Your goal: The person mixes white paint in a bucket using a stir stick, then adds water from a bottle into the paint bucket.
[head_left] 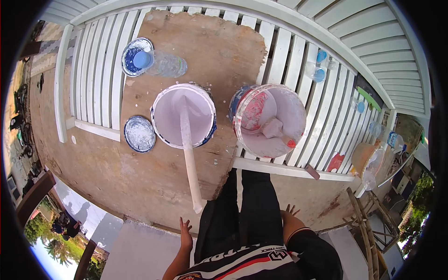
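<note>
My left hand [185,227] is held beside my left leg with its fingers apart and nothing in it. On the other side, my right hand [290,213] is partly hidden by my forearm; its visible fingers are spread. A wooden stick [190,163] stands in a bucket of pale pinkish paint [165,119] and leans over the rim towards me, its end near my left hand but not touched. To the right, a second bucket [291,105] with a paint-smeared inside holds a brush [273,128].
Two paint-stained lids [139,134] and a plastic bottle with a blue cap [168,64] lie on the plywood board [205,42] over a white slatted bench [98,65]. More bottles [394,140] and a clear bag [371,161] are at the right. Wooden poles [366,233] stand at the lower right.
</note>
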A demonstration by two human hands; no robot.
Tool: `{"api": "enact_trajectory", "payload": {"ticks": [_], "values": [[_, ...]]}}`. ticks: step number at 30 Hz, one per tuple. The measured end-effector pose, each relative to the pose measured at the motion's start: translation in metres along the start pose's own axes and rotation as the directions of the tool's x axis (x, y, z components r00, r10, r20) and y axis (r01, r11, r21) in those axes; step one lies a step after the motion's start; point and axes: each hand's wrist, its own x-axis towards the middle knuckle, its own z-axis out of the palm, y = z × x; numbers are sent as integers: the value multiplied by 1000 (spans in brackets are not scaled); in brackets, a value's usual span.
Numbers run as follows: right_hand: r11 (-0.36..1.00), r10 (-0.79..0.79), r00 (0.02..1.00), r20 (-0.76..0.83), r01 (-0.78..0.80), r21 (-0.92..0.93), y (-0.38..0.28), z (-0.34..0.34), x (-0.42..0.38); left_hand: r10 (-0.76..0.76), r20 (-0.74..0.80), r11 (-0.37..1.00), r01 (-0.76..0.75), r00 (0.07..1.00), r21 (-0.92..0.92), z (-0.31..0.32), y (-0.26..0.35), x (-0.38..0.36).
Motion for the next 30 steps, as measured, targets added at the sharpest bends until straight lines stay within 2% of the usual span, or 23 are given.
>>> {"api": "enact_trajectory", "payload": {"ticks": [1,3,4,5,6,7,8,10,11,13,16,17,18,20,24,25,28,30], "values": [[997,46,999,6,-47,67,2,3,7,16,-25,1000,-16,1000,12,-1,5,2],[916,162,987,6,-153,372,3,0,35,59,-51,998,-58,997,21,-1,14,8],[753,216,976,29,-185,632,3,-10,51,128,-66,991,-125,990,47,-1,19,21],[430,224,972,74,-167,887,0,-29,67,198,-83,979,-193,977,71,-2,24,31],[33,232,965,119,-130,991,-4,-47,83,269,-103,961,-260,958,94,-1,30,38],[-293,211,977,-27,90,952,-9,-56,114,340,-98,939,-333,935,86,3,48,40],[-531,-36,998,-57,29,847,-19,-86,105,408,-94,912,-402,908,78,7,76,37],[-693,-54,996,-73,15,720,-58,-140,50,524,-88,852,-520,847,64,16,120,32],[-651,165,986,-3,111,751,-77,-149,26,571,-85,821,-568,817,57,20,137,29],[-573,208,968,-143,239,784,-96,-147,39,635,-78,772,-634,768,45,26,164,29],[-478,52,960,-274,265,838,-113,-149,36,663,-68,748,-662,746,37,31,172,24],[-453,-44,939,-341,286,844,-111,-146,38,676,-57,737,-675,735,35,33,172,25],[-433,-185,878,-442,331,839,-107,-143,49,692,-50,722,-691,720,33,35,174,27],[-419,-409,747,-523,356,835,-95,-136,36,693,-51,721,-692,719,38,37,176,31],[-474,-400,831,-387,173,863,-81,-130,-74,712,-33,701,-713,701,-24,43,211,42],[-443,-455,786,-417,206,872,-75,-123,-70,732,-39,679,-733,680,-41,45,231,42],[-324,-638,686,-350,174,930,-72,-122,-70,766,-79,631,-769,638,-99,52,289,48],[-126,-562,749,-351,342,931,-84,-122,-69,737,-73,664,-740,672,-109,56,313,58]]}}
